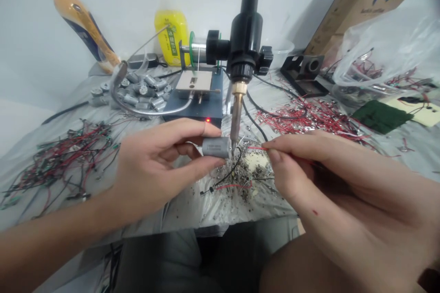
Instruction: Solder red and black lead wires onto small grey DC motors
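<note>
A small grey cylindrical motor (216, 147) lies sideways between the thumb and fingers of my left hand (165, 160). Its right end is at the tip of a soldering iron (236, 116), which hangs point-down from a black stand; whether they touch I cannot tell. A black wire (233, 165) hangs down near that end of the motor. My right hand (309, 178) pinches a thin red wire (256, 148) between thumb and forefinger, its free end pointing left toward the iron. Behind the iron, a blue solder feeder (195, 103) with a solder spool (198, 48) shows a red light.
Several grey motors (137, 91) are heaped at the back left. Wires with small parts (65, 160) lie at left, and red wires (292, 116) at right. Solder scraps cover the table below the iron. Two bottles (171, 32) stand against the wall; a plastic bag (378, 50) sits at right.
</note>
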### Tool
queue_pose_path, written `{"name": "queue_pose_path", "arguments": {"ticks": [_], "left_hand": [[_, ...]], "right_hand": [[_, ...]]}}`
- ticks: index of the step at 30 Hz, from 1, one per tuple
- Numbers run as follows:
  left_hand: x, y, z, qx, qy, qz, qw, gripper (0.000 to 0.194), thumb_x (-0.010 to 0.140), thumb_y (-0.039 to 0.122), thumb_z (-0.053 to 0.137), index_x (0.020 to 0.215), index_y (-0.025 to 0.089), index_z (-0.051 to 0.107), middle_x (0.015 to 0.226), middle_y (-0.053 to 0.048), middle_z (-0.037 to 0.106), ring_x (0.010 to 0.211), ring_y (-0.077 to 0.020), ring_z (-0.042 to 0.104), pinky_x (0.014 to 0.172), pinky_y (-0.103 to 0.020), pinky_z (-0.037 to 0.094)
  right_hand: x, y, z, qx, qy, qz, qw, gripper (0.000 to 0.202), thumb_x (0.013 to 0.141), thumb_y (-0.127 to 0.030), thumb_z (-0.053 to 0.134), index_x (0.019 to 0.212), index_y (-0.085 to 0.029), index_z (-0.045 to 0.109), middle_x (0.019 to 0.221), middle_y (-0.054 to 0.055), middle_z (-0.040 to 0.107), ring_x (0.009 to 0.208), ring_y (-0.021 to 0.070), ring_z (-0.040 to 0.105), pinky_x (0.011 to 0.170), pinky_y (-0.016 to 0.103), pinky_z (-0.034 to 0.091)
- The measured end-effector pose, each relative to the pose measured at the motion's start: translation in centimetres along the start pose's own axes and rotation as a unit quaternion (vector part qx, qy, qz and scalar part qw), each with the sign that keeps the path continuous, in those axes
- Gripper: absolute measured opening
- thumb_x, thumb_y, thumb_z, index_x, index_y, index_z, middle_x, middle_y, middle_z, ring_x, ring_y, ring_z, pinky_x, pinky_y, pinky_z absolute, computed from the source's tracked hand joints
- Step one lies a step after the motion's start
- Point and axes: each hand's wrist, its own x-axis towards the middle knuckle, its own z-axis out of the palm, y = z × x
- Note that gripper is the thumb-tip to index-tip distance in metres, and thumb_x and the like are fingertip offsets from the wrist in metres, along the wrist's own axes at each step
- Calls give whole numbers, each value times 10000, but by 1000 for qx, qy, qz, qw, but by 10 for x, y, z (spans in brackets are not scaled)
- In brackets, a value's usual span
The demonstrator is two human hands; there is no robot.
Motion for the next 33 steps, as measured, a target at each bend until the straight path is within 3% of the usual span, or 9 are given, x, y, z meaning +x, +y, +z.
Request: {"name": "queue_pose_path", "arguments": {"ticks": [11,17,33], "left_hand": [[0,-3,-2,-2,-4,27,1000,378,895,197,982,1226,350,884,1152,13,869,873,-210,830,678,-335,762],[1,-3,-2,-5,-14,50,999,370,928,172,966,1249,337,885,1154,-1,861,887,-184,815,670,-287,732],[4,-1,-6,6,-29,54,998,376,930,112,934,1238,323,884,1141,0,854,915,-180,804,678,-263,730]], "right_hand": [[3,-1,0,-5,-28,-10,1000,122,1131,-248,681,1017,-277,715,869,-56,727,722,90,620,602,249,435],[2,-6,0,-17,-31,-11,999,144,1139,-223,660,1015,-270,715,801,-53,670,690,92,584,608,253,439],[2,-12,0,-4,-6,-27,1000,117,1088,-148,737,1004,-208,791,836,-13,735,704,100,653,604,267,465]]}}
